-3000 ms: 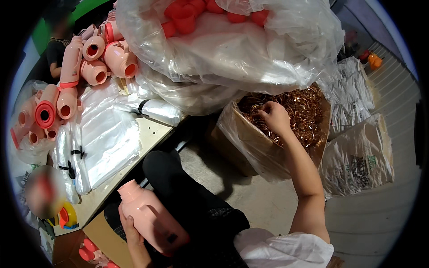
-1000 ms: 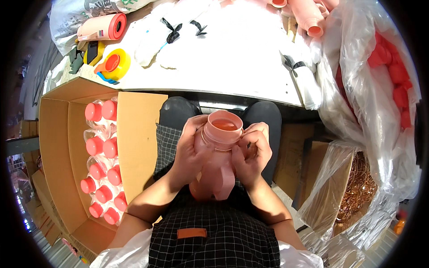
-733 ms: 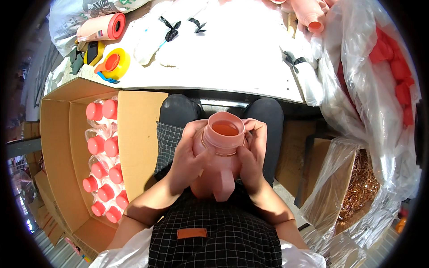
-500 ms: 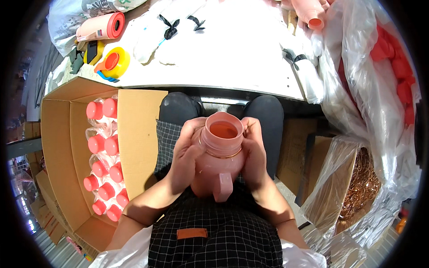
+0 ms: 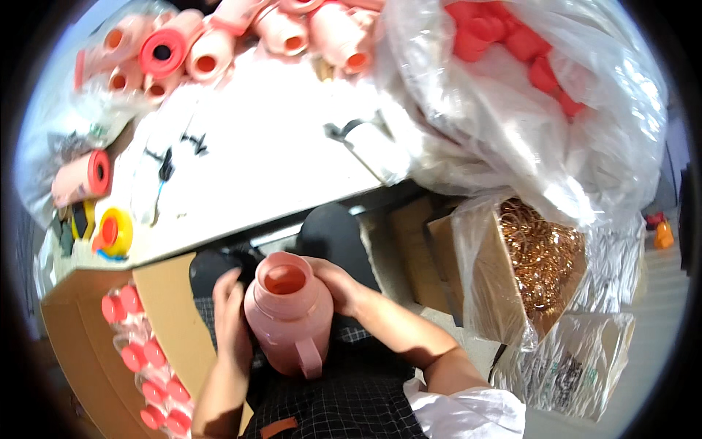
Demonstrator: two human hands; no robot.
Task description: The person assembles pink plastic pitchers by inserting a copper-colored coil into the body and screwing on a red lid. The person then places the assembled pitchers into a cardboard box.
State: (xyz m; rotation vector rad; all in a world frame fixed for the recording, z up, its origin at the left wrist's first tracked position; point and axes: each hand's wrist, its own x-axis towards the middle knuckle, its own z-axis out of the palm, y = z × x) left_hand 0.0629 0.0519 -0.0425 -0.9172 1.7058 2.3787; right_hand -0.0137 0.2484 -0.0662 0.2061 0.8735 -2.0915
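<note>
A pink vacuum jug body (image 5: 292, 322) stands in my lap, tilted a little, with its open mouth and spout upward and its handle toward me. My right hand (image 5: 334, 287) wraps round its upper right side, its fingertips partly hidden behind the neck. On the other side, my left hand (image 5: 232, 318) is beside the jug with fingers stretched up and somewhat blurred; whether it still touches the wall I cannot tell. Under the jug lies my black checked apron (image 5: 344, 399).
At left an open carton (image 5: 80, 336) holds clear bottles with red caps (image 5: 133, 357). Ahead is a white table (image 5: 256, 154) with several pink jug bodies (image 5: 340, 36). A plastic-lined box of copper-coloured rings (image 5: 541, 263) stands at right, below a large bag of red parts (image 5: 486, 29).
The view has swung to the right, bringing more of the ring box and red parts in. My left hand has loosened from the jug's neck; my right hand stays on it.
</note>
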